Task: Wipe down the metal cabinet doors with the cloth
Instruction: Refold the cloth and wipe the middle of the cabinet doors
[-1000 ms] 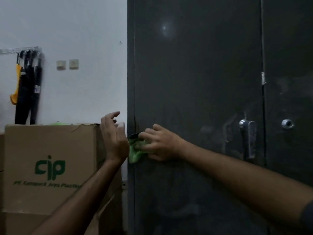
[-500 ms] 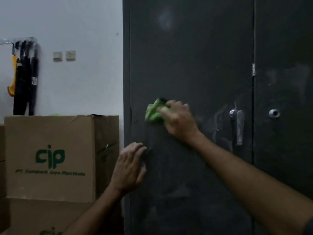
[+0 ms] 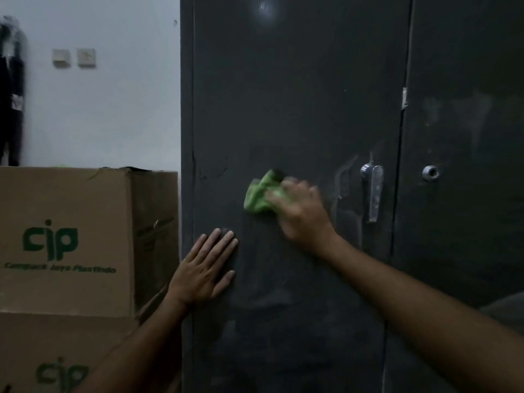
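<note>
Dark grey metal cabinet (image 3: 297, 95) fills centre and right of view, two doors shut. Left door (image 3: 283, 123) dull, faint smears near the handle, small light glare up top. Right door (image 3: 467, 222) only partly in frame, pale smudges in its upper half. Vertical seam between the doors, small pale tab on it above handle level.

White wall (image 3: 113, 114) to the left, two small square switch plates (image 3: 74, 57) side by side. Dark items hanging at far left edge (image 3: 11, 95), blurred, can't identify.

Stacked cardboard boxes (image 3: 71, 239) just left of the cabinet, green "cip" logo on upper and lower box; upper box top flap slightly torn.

Right hand (image 3: 300, 214) on left door, left of the handle, fingers curled over and gripping green cloth (image 3: 259, 197), pressing it to the metal. Hand and cloth motion-blurred. Cloth bunched, sticking out up and left of the fingers.

Left hand (image 3: 205, 270) flat on left door near its left edge, below and left of the cloth, fingers straight and spread, holding nothing. Well apart from the cloth.

Chrome lever handle (image 3: 373, 191) on left door by the seam, hanging vertical, near right hand but not touched. Round chrome lock (image 3: 430, 173) on right door, just across the seam, same height as handle top.
</note>
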